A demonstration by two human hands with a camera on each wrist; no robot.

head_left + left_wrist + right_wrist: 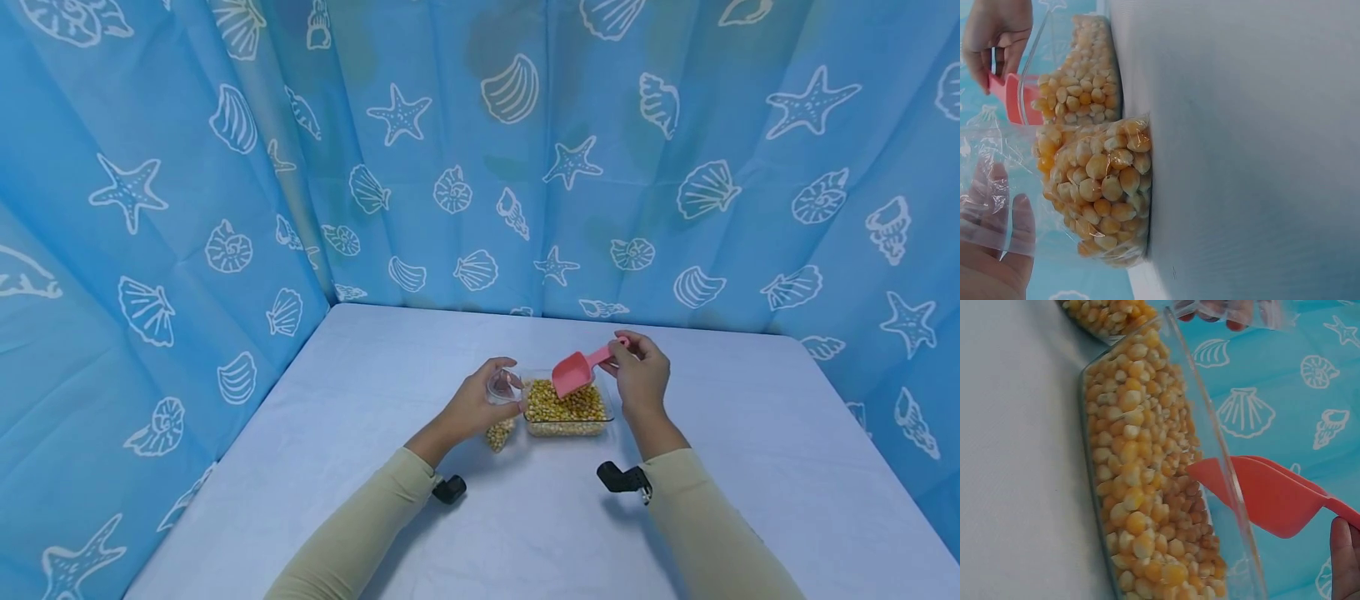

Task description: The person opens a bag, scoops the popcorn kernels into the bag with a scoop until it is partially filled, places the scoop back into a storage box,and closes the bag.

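Observation:
My left hand holds the upper part of a clear plastic bag, its thumb and fingers curved around the mouth. Corn kernels fill the lower part of the bag, which rests on the table. Beside it on the right stands a clear rectangular container, also holding many corn kernels. By its handle, my right hand pinches a pink scoop. The scoop tilts down over the container, its tip at the kernels' surface in the right wrist view. What the scoop's bowl holds cannot be made out.
A pale cloth covers the table. Behind it and along its left side hangs a blue curtain printed with white shells and starfish. A black wrist device sits at each sleeve end.

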